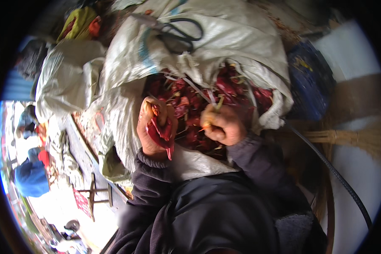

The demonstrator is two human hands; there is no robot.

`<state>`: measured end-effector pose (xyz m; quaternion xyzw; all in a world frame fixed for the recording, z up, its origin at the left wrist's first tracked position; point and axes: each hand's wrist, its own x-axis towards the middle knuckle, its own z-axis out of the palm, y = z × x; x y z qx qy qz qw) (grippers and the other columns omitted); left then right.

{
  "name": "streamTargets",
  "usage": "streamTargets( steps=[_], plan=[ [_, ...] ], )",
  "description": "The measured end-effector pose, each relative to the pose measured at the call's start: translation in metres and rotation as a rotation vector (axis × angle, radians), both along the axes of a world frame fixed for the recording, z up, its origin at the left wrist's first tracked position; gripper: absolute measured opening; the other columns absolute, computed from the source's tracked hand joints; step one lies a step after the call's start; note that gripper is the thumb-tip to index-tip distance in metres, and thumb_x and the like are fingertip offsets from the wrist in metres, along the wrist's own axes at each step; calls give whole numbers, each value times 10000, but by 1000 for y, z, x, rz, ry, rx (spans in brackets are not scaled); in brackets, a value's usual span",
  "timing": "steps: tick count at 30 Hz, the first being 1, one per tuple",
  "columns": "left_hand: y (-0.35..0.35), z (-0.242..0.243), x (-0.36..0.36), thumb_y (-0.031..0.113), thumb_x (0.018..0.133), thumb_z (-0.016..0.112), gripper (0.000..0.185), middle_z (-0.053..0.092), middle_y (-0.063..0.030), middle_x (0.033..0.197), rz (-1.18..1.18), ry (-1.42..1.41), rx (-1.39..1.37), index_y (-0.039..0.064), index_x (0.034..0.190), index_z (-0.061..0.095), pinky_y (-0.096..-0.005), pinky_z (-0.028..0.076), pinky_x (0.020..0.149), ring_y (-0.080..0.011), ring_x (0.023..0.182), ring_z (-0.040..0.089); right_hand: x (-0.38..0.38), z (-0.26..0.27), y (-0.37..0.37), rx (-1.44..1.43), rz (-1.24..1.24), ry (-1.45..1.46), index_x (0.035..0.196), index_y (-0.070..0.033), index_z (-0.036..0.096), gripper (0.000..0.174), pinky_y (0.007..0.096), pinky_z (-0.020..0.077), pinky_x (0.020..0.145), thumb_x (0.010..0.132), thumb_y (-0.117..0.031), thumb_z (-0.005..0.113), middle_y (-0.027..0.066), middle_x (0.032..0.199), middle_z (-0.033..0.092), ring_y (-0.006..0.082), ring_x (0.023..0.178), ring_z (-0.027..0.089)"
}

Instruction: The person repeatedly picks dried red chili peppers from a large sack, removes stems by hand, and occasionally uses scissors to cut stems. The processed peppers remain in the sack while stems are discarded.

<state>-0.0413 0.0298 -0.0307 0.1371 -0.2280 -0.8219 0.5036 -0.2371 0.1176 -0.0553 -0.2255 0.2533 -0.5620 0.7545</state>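
My left hand (142, 128) is curled around a split dark-red dried chilli pepper (160, 135), whose pointed tip hangs below the fingers. To its right, my right hand (228, 125) is blurred and its fingers are closed on a pale chilli stem (220, 102). A small orange piece shows at its fingertips. Both hands are above the mouth of a white woven plastic sack (130, 54), which holds many dried red chillies (179, 85). Scissors with black handles (187, 38) lie on top of the sack, beyond my hands.
Another white sack (68, 73) stands at the left. On the right are a blue plastic crate (307, 85), a straw broom (346, 138) and a black cable (330, 165) running past my right arm. A person in blue (31, 179) is farther off at left, near a small stand (91, 197).
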Motion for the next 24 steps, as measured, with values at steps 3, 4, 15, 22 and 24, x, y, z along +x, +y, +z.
streamTargets(
  steps=[3,4,15,22,24],
  plan=[
    [3,12,50,334,1006,641,244,456,-51,715,221,-66,-174,103,1038,570,-277,375,483,-165,618,421,-2,-3,-2,30,-23,-2,984,-49,554,112,185,310,453,991,-151,600,126,937,637,29,520,400],
    [-2,17,77,322,1003,641,241,474,-50,739,250,-106,-225,93,1037,572,-272,378,503,-162,639,428,-2,-3,-4,18,3,41,1002,-50,553,108,183,313,455,986,-142,607,131,934,636,28,524,396],
    [18,-116,315,254,1028,643,240,721,-36,849,747,-1094,371,34,1103,703,-235,437,538,-100,646,628,0,-12,-16,-17,75,30,1023,-37,544,293,218,300,431,1046,-315,632,31,645,518,55,449,352],
    [23,-114,287,282,987,722,495,687,-103,1221,720,-1464,354,-7,1370,600,-321,519,893,-166,1045,640,5,27,-4,168,166,279,1112,-31,612,372,240,289,475,1098,-388,511,-16,622,464,54,497,351],
    [8,-71,237,239,1011,685,433,667,-90,1232,835,-1354,58,-3,1361,602,-315,503,910,-163,1080,619,7,42,4,170,186,398,1134,-33,624,360,234,296,512,1116,-363,480,-24,651,484,46,542,364]
  ],
)
